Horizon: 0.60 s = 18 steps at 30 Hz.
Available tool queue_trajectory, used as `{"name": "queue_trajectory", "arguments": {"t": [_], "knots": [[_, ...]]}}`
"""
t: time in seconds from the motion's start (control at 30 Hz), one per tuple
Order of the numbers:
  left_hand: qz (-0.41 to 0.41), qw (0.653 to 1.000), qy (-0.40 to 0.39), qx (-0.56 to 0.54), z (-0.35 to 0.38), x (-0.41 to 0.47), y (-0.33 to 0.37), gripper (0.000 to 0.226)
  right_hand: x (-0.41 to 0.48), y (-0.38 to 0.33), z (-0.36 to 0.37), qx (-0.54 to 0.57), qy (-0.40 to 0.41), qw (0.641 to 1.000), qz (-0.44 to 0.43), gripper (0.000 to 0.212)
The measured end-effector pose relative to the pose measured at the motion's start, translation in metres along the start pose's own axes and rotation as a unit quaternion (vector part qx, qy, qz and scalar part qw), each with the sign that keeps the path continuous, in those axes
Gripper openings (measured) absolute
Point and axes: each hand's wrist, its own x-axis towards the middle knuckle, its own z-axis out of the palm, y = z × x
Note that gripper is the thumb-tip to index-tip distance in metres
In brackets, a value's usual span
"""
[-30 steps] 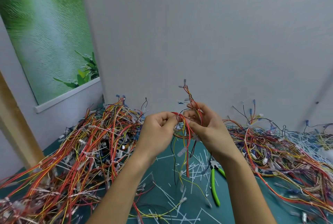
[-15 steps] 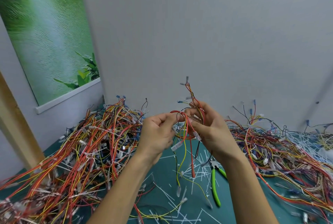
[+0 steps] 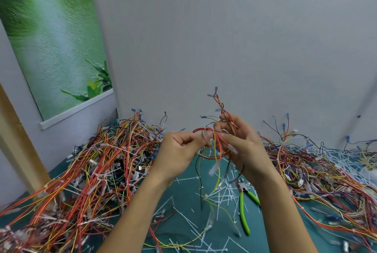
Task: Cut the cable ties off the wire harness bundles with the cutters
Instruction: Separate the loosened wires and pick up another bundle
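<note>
Held up above and just behind the green-handled cutters (image 3: 242, 206) on the desk (image 3: 183, 201): a wire harness bundle (image 3: 218, 145), its red loop pinched in the curled fingers (image 3: 184, 140) of the left hand (image 3: 177, 153), its upright strands gripped by the right hand (image 3: 246, 148). Apparently hunting through the strands for a cable tie, none clear enough to make out. Best to keep the loop taut, turn any tie clear of the wires, then reach down for the cutters.

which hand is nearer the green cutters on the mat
Right. The right hand holds the wire bundle just above the green cutters, its forearm alongside them; the left hand pinches the same bundle farther to their left.
</note>
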Motion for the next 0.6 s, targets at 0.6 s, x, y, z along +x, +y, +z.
{"name": "queue_trajectory", "arguments": {"t": [0.6], "knots": [[-0.181, 0.929, -0.322, -0.008, -0.047, -0.004, 0.019, 0.056, -0.007, -0.012, -0.006, 0.189, 0.087, 0.973, -0.099, 0.010]]}}
